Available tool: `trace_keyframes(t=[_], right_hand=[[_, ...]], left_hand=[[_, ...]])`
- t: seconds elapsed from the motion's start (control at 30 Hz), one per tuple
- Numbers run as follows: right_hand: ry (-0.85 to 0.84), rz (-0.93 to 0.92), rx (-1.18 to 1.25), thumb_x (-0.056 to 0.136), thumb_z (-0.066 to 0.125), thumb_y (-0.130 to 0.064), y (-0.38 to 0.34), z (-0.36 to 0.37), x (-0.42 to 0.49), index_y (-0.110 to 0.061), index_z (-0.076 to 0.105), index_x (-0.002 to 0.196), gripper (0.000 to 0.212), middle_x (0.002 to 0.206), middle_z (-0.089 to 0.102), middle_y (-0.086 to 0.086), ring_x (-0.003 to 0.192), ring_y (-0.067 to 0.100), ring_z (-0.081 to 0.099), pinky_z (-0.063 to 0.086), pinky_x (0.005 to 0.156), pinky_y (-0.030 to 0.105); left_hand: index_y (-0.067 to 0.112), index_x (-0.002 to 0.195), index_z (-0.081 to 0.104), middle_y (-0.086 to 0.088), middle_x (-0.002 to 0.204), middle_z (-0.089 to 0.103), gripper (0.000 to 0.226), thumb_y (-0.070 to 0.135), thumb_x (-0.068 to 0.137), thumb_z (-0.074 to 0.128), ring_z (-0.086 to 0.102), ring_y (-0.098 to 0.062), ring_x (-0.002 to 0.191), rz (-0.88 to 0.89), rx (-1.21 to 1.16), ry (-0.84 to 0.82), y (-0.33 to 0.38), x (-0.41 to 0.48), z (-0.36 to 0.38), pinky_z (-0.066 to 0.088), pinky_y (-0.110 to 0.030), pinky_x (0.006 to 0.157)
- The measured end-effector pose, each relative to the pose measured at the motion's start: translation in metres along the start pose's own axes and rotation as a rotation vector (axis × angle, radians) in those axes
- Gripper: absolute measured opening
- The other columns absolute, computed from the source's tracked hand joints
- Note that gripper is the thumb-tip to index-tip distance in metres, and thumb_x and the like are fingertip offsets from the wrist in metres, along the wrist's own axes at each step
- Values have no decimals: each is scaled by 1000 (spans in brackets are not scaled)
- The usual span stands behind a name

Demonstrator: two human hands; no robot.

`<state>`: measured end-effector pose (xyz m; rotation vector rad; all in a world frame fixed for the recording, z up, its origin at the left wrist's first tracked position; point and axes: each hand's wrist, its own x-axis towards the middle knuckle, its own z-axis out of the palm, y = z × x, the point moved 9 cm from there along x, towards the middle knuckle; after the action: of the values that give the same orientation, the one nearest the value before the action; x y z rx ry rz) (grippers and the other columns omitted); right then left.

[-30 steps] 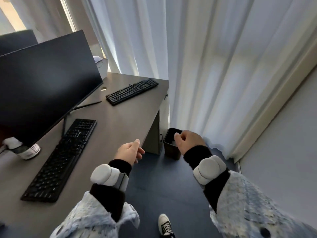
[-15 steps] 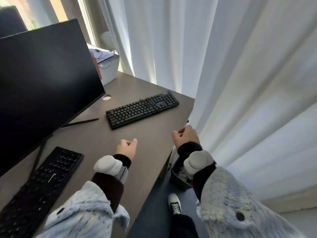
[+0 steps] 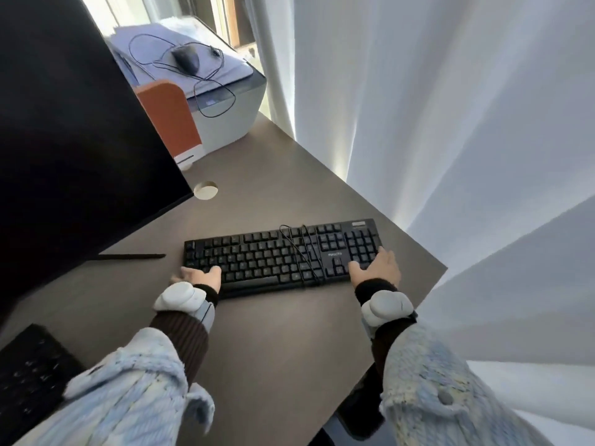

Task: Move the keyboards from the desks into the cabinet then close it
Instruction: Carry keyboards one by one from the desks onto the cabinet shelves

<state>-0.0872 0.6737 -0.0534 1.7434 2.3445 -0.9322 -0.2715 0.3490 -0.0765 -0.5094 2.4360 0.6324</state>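
Note:
A black keyboard [image 3: 273, 259] lies flat on the grey-brown desk [image 3: 273, 349] near its far right corner, its cable [image 3: 302, 249] looped across the keys. My left hand [image 3: 199, 276] clasps the near left corner, thumb on top of the keys. At the right end my right hand [image 3: 378, 265] holds on over the number pad, with the thumb at the front edge. A second black keyboard [image 3: 29, 381] shows at the lower left edge. No cabinet is in view.
A large dark monitor [image 3: 64, 156] fills the left. Behind it stand an orange divider [image 3: 170, 117] and a white printer [image 3: 225, 101] with a wired mouse [image 3: 186, 57] on top. White curtains [image 3: 450, 123] hang close along the desk's right and far edges.
I have stepped up to the desk's far end. Both hands went from hovering in the air to taking hold of the ends of the far keyboard.

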Motion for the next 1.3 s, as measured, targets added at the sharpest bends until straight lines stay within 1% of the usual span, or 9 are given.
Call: trace_keyframes(t=[0.07,0.23,0.4,0.53,0.57,0.7,0.93,1.13,1.3], right_hand=[[-32,20,-44,84,54,-33,1,10,23,-7,20,147,76,157,16,15,144,33,18,18,117,39],[-34,139,-43,80,57,-35,8,20,53,-8,28,142,73,141,38,23,131,38,35,31,106,44],[63,184,-40,79,56,-36,2,9,49,-10,32,140,70,138,37,24,130,39,33,29,105,47],[167,49,82,77,57,-34,-37,-4,11,-13,35,138,68,136,39,22,128,39,32,32,104,50],[196,33,107,77,56,-33,-42,-10,6,-13,36,137,66,136,40,21,128,38,32,32,103,50],[156,-153,155,79,56,-30,-98,0,-43,-11,40,135,61,133,44,23,128,37,35,31,104,45],[-143,-486,144,79,60,-32,-203,141,-228,-14,41,137,63,130,46,21,123,36,42,36,102,40],[-348,-487,99,78,59,-32,-234,257,-325,-15,45,135,61,128,48,20,122,37,45,37,103,40],[-424,-457,-112,82,54,-35,-234,319,-348,-14,47,133,56,131,49,18,124,37,44,37,101,39]], left_hand=[[-8,148,8,-28,156,13,76,28,94,46,13,-37,147,-51,-8,50,-3,19,-3,10,-38,118],[-7,137,39,-32,144,33,56,23,91,49,35,-41,134,-67,-55,88,-3,42,-12,24,-39,112],[-2,122,57,-27,129,55,51,32,84,51,49,-42,121,-122,-170,100,-15,34,-23,35,-43,107],[-2,83,66,-30,101,67,33,28,78,53,56,-43,105,-80,-376,307,-51,10,-73,46,-46,94],[-3,85,66,-30,103,67,35,29,78,52,56,-44,106,-78,-410,329,-57,6,-77,46,-47,94],[0,120,59,-29,126,56,49,31,83,53,51,-42,116,-194,-553,394,-127,-12,-122,39,-42,103],[-2,130,52,-31,138,46,53,30,88,50,44,-44,126,-473,-682,580,-362,-38,-239,32,-42,107],[1,132,51,-29,140,45,51,28,89,50,43,-44,128,-594,-738,560,-501,-17,-286,30,-44,111],[-5,132,48,-29,135,50,47,19,92,49,47,-44,124,-610,-805,491,-556,18,-286,33,-46,107]])
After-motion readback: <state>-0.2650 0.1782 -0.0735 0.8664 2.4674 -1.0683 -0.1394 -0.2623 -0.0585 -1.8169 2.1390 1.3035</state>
